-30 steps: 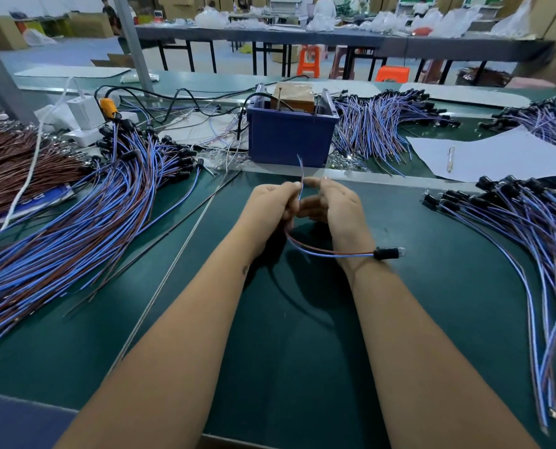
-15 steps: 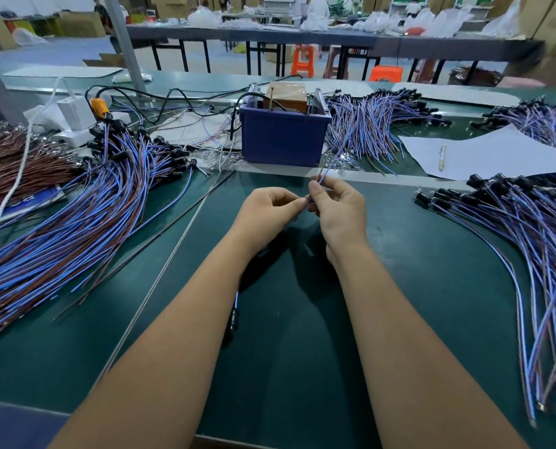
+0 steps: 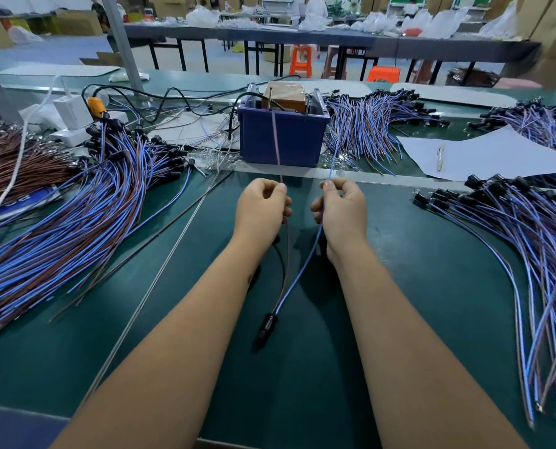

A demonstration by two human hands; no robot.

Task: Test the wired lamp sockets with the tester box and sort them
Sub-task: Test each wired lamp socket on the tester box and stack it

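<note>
My left hand point(image 3: 262, 205) pinches the brown wire of one lamp socket, and my right hand point(image 3: 341, 205) pinches its blue wire. The two wire ends stand up apart, toward the blue tester box point(image 3: 283, 137) just beyond my hands. The black socket point(image 3: 268, 326) hangs low between my forearms over the green table point(image 3: 416, 286). The brown wire tip reaches up in front of the box; whether it touches a contact I cannot tell.
A large heap of blue-and-brown wired sockets point(image 3: 75, 222) lies at the left, another pile point(image 3: 529, 241) at the right, and more bundles point(image 3: 374, 124) behind the box. A white paper with a pen point(image 3: 471, 153) lies at back right. A thin metal rod point(image 3: 160, 273) crosses the mat.
My hands have moved apart, separating the two wires that were pinched together. The socket, earlier out by my right wrist, now hangs between my forearms.
</note>
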